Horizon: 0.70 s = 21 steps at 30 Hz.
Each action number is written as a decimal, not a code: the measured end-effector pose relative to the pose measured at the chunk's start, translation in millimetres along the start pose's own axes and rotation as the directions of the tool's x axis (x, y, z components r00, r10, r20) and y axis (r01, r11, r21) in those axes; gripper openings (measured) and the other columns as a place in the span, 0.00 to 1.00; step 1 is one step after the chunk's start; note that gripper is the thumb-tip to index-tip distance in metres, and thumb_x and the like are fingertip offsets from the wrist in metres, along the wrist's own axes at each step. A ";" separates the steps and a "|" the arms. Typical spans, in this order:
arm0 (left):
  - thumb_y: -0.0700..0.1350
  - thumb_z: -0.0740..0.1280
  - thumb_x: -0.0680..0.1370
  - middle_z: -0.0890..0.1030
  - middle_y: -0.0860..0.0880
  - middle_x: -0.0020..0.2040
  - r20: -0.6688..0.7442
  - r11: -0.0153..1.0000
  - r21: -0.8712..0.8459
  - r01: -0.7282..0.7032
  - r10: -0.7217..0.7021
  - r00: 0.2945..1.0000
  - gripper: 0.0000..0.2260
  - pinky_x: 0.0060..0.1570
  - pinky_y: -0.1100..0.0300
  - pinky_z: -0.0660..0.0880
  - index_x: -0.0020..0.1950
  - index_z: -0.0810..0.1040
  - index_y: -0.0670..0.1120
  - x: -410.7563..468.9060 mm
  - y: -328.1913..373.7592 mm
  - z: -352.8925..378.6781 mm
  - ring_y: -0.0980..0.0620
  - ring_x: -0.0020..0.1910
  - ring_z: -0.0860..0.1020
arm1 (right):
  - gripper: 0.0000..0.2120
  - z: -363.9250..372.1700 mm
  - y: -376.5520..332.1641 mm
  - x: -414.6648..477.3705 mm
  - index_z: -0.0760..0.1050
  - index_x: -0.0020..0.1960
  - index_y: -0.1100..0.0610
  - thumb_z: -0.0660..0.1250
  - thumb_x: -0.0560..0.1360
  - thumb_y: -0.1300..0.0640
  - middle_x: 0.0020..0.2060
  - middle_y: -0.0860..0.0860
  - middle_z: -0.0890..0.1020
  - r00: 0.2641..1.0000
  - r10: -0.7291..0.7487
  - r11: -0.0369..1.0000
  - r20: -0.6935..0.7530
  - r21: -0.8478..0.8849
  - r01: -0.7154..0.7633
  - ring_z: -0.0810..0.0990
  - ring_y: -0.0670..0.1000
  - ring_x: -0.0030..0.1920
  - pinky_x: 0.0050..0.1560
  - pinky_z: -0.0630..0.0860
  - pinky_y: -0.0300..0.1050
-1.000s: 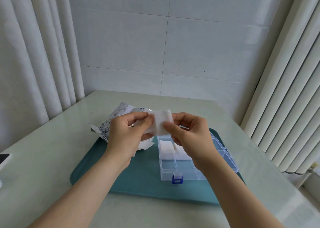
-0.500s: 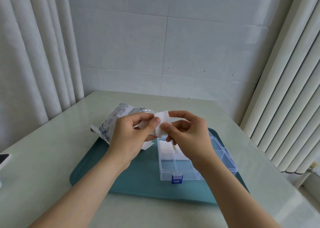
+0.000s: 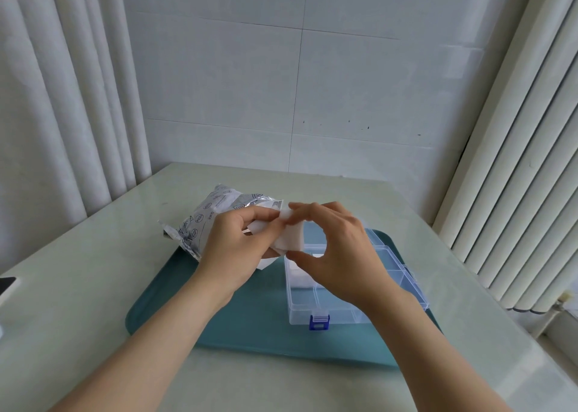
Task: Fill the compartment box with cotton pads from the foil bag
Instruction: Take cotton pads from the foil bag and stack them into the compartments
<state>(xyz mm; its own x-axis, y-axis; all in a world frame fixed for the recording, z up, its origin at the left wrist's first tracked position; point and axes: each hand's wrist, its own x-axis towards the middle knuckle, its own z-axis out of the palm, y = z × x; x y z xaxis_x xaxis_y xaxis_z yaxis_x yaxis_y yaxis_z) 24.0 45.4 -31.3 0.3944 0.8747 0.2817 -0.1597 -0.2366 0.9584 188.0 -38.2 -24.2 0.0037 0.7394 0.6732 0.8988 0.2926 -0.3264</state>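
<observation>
My left hand (image 3: 231, 249) and right hand (image 3: 341, 255) both pinch one white pad (image 3: 292, 239) between them, above the far half of the tray (image 3: 244, 318). The left grips its left edge with thumb and curled fingers. The right holds it with forefinger on top and thumb beneath. Something white also sticks out under my left palm; I cannot tell what it is. On the tray's right side lies the clear box (image 3: 301, 302), open, its blue latch (image 3: 319, 322) facing me and pads (image 3: 298, 277) in a far-left compartment. The foil bag (image 3: 203, 221) lies across the tray's far left corner, partly on the bench (image 3: 78, 302).
</observation>
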 end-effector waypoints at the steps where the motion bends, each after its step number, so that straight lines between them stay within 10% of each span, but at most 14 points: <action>1: 0.46 0.76 0.79 0.88 0.52 0.47 0.005 1.000 0.010 0.009 -0.009 1.000 0.05 0.45 0.57 0.85 0.53 0.88 0.48 0.1 0.2 -0.3 0.48 0.45 0.88 | 0.19 0.0 1.3 0.0 0.79 0.56 0.47 0.82 0.70 0.55 0.65 0.38 0.81 1.000 0.005 1.000 -0.003 0.008 -0.005 0.78 0.45 0.61 0.61 0.73 0.41; 4: 0.44 0.76 0.79 0.89 0.51 0.47 0.005 0.999 0.035 0.017 -0.017 1.000 0.04 0.44 0.57 0.85 0.54 0.88 0.48 1.3 -1.1 -1.8 0.48 0.44 0.88 | 0.19 -2.5 0.1 0.4 0.81 0.54 0.47 0.84 0.68 0.54 0.61 0.38 0.83 0.998 0.051 0.993 0.025 0.101 -0.053 0.82 0.43 0.53 0.52 0.74 0.33; 13: 0.37 0.72 0.82 0.88 0.55 0.50 0.033 0.998 0.065 -0.022 0.020 0.999 0.08 0.43 0.64 0.83 0.53 0.88 0.49 -0.9 -3.5 2.8 0.46 0.43 0.88 | 0.10 -9.5 4.0 6.2 0.85 0.54 0.53 0.71 0.78 0.66 0.45 0.44 0.87 0.911 0.413 0.835 -0.004 0.402 -0.377 0.86 0.52 0.42 0.47 0.84 0.52; 21: 0.36 0.69 0.81 0.86 0.62 0.45 -0.001 0.848 0.468 -0.251 0.285 0.959 0.14 0.34 0.73 0.68 0.54 0.88 0.54 -4.6 -17.8 6.5 0.59 0.29 0.76 | 0.17 -22.1 34.7 1.6 0.83 0.56 0.48 0.63 0.79 0.66 0.46 0.54 0.85 0.723 0.678 0.662 0.130 0.320 -0.678 0.81 0.52 0.39 0.32 0.74 0.36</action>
<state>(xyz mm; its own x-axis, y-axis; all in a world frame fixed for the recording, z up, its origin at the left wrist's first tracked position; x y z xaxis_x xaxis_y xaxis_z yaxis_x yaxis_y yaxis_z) 30.9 42.8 -49.3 0.3317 0.7716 0.5427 0.1887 -0.6179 0.7632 228.9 -40.2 -19.8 0.5551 0.8122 0.1793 0.4521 -0.1136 -0.8847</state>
